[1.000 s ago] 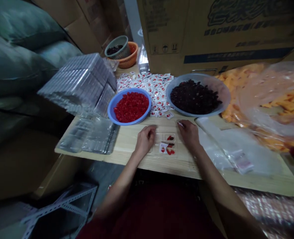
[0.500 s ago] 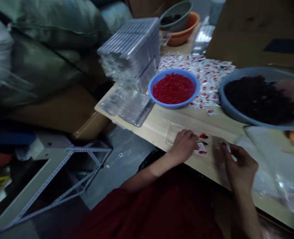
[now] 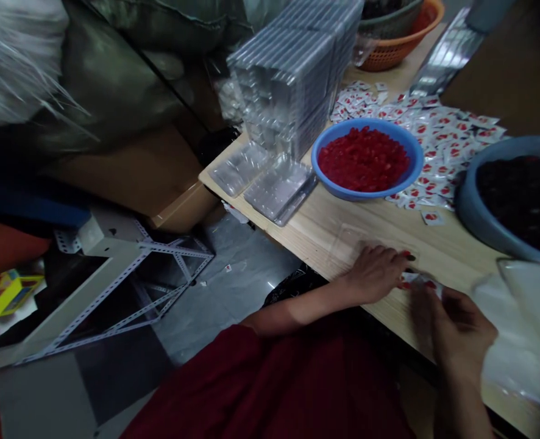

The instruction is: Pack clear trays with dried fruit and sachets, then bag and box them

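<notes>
On the wooden table lies a thin clear plastic tray [image 3: 343, 241], faint against the wood. My left hand [image 3: 377, 273] rests palm down over it, its fingers loosely stretched. At its fingertips are small red and black pieces [image 3: 408, 255] and a white packet with red print [image 3: 407, 279]. Just to the right, my right hand [image 3: 464, 323] pinches another small white printed packet [image 3: 436, 288] between thumb and fingers. A blue bowl of red pieces [image 3: 365, 160] stands beyond my hands. Behind it spreads a heap of white packets [image 3: 448, 137].
Stacked clear trays [image 3: 292, 79] stand at the table's left end, with loose ones [image 3: 277, 186] before them. A large basin of dark pieces [image 3: 473, 207] is at right, near clear plastic bags [image 3: 508, 329]. An orange basket [image 3: 389, 53] sits behind. A metal frame [image 3: 114, 280] stands left.
The view has swung, so the table things sit farther right. My right hand has brought its packet closer to my left fingertips. The other person's hand at the dark basin is out of view.
</notes>
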A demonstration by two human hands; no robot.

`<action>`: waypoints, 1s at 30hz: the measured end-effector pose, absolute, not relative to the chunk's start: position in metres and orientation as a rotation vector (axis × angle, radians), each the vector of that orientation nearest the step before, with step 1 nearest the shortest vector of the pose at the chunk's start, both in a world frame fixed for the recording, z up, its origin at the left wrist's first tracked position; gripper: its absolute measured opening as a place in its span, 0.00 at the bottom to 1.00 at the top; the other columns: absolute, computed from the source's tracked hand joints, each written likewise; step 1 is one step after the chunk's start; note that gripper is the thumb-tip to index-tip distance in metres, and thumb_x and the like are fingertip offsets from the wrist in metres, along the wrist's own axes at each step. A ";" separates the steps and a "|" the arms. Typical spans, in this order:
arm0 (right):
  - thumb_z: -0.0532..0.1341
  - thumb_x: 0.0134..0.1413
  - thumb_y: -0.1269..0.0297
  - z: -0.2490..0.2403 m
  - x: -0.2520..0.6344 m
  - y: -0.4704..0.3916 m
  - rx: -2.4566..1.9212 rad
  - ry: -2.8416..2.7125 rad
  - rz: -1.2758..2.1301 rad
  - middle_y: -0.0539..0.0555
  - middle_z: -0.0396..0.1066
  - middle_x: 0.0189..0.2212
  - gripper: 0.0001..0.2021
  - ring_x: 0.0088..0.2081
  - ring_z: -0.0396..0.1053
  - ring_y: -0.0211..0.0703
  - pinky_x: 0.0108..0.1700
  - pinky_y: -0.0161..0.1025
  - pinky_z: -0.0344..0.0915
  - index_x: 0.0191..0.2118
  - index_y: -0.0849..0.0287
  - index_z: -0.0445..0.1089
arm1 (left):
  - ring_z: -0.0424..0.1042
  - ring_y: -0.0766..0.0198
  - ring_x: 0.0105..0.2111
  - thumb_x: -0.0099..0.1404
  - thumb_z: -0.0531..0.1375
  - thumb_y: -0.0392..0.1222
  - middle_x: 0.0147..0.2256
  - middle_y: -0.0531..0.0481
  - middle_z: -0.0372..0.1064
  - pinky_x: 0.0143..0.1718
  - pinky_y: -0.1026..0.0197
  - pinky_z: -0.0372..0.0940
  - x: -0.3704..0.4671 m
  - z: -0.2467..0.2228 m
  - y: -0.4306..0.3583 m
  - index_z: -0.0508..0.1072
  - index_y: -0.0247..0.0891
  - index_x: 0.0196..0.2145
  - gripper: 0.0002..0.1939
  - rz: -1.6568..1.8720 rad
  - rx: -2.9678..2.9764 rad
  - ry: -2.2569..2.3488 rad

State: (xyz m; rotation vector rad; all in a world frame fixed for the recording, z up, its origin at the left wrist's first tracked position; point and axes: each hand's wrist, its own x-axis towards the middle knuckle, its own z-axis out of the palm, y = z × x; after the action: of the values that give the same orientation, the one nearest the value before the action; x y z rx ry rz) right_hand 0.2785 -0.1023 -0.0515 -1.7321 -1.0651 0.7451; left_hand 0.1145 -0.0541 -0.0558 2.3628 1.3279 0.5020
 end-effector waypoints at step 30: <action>0.60 0.63 0.52 -0.046 0.295 -0.109 -1.527 -1.264 1.017 0.58 0.74 0.54 0.18 0.54 0.71 0.52 0.54 0.47 0.67 0.52 0.55 0.75 | 0.71 0.56 0.46 0.64 0.54 0.27 0.43 0.43 0.75 0.53 0.53 0.64 0.061 -0.003 0.032 0.76 0.37 0.46 0.17 0.308 2.553 1.067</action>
State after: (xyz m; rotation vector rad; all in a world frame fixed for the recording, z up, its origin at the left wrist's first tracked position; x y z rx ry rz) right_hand 0.2954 -0.1086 -0.0464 -1.5267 -1.2644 1.0169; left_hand 0.0613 0.0325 -0.0028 2.5531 1.0671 0.3075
